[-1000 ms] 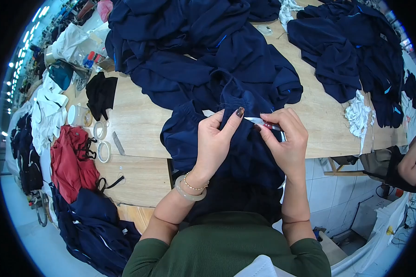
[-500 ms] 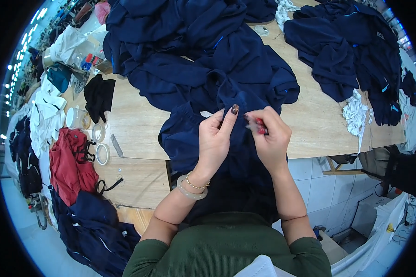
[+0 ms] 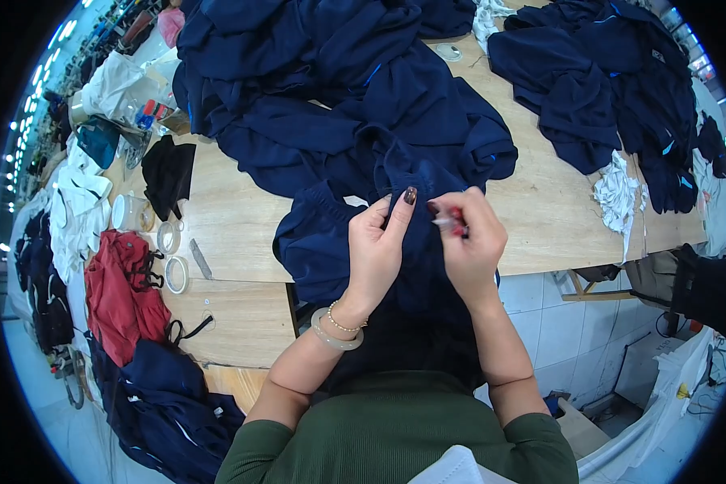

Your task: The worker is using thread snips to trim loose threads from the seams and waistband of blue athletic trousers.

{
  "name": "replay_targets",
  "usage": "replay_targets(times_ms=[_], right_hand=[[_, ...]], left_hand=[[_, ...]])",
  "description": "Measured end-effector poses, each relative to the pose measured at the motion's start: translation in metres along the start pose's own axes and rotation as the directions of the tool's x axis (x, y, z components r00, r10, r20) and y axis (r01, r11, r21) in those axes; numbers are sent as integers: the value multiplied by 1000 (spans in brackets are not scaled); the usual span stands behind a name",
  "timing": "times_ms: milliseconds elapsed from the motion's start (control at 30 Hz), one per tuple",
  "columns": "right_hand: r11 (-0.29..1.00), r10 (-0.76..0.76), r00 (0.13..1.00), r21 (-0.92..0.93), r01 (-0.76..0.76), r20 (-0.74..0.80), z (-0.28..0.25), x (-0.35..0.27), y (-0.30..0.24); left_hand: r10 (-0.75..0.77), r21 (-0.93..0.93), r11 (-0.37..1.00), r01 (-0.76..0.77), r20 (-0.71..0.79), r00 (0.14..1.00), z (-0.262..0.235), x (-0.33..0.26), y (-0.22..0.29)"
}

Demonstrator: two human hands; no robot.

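At the far left, white cloth point(image 3: 77, 214) and a red garment point(image 3: 121, 294) hang over the edge of the wooden desk point(image 3: 234, 234), partly bent out of shape by the lens. Beside them lie two tape rolls point(image 3: 172, 256) and a black cloth point(image 3: 168, 171). A navy heap point(image 3: 169, 403) sits low by the desk's corner, its lower part cut off.

In the middle, the left hand point(image 3: 379, 250) is closed on a fold of the navy garment point(image 3: 339, 234), thumb up with a dark painted nail, a pale bangle point(image 3: 335, 332) on the wrist. The garment drapes from the desk's near edge toward the person's lap, and its lower part is hidden behind the hands and forearms. Just beside it, the right hand point(image 3: 469, 242) is curled around a small red-and-clear tool point(image 3: 450, 222); most of the tool is covered by the fingers, so its kind cannot be told.

Behind lies a large navy pile point(image 3: 315, 64). To the right are white scraps point(image 3: 617, 194) and another navy pile point(image 3: 613, 89).
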State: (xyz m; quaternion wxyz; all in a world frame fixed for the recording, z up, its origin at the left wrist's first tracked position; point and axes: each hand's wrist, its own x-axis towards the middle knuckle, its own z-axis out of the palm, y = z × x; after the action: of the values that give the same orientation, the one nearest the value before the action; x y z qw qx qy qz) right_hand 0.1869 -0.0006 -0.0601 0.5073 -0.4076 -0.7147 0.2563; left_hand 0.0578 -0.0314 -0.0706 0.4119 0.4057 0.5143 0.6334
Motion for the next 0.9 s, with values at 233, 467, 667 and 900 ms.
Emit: replay_targets(times_ms=[233, 467, 667, 900], right_hand=[[930, 243, 970, 284, -232, -6, -28, 12, 17], [998, 43, 989, -52, -36, 144, -40, 1, 9], [987, -42, 980, -144, 71, 196, -37, 9, 5], [992, -58, 975, -93, 80, 215, -30, 11, 6]], left_hand=[[-47, -82, 995, 48, 13, 999, -6, 1, 1], [-96, -109, 989, 97, 10, 995, -8, 0, -3], [-43, -23, 999, 43, 18, 999, -6, -1, 0], [-44, 0, 999, 44, -17, 999, -10, -4, 4]])
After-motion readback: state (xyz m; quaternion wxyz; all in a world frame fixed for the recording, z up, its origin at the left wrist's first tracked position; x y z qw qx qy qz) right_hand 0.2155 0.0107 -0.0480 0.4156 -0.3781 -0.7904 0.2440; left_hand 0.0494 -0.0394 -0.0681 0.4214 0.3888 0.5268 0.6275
